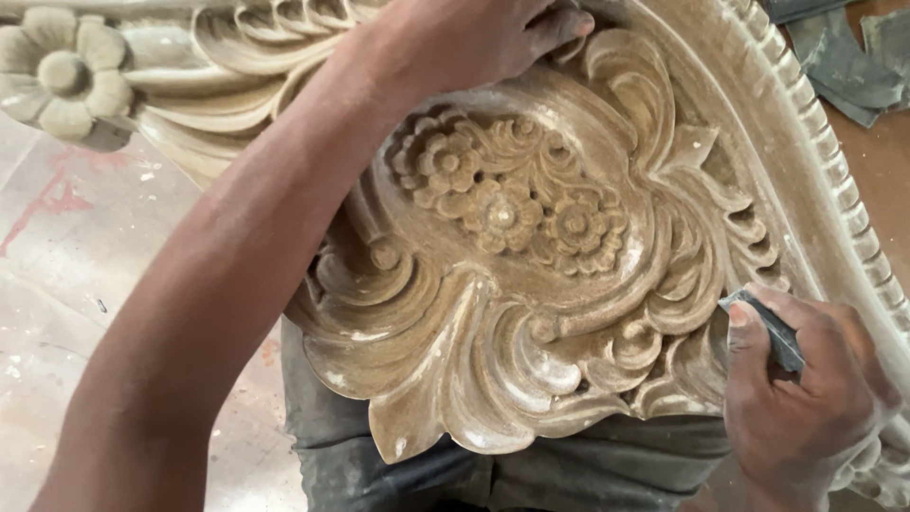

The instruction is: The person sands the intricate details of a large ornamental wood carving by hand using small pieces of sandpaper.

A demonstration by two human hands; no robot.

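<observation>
Across my lap, the stiff, heavy carved panel needs rim support: left hand grips its top, right hand pinches a sanding pad.

Left arm enters from the lower left and runs diagonally up to the top centre, bare and dusted pale, forearm nearly straight. Left hand lies at the top edge, palm down, knuckles partly cut off by the frame; its fingers point to the right and curl downward, pressed flat. Right hand sits at the lower right, back of the hand toward the camera, wrist out of frame below. Its fingers are bent into a pinch, thumb extended upward along the inner side, fingertips whitened with dust and closed together.
</observation>
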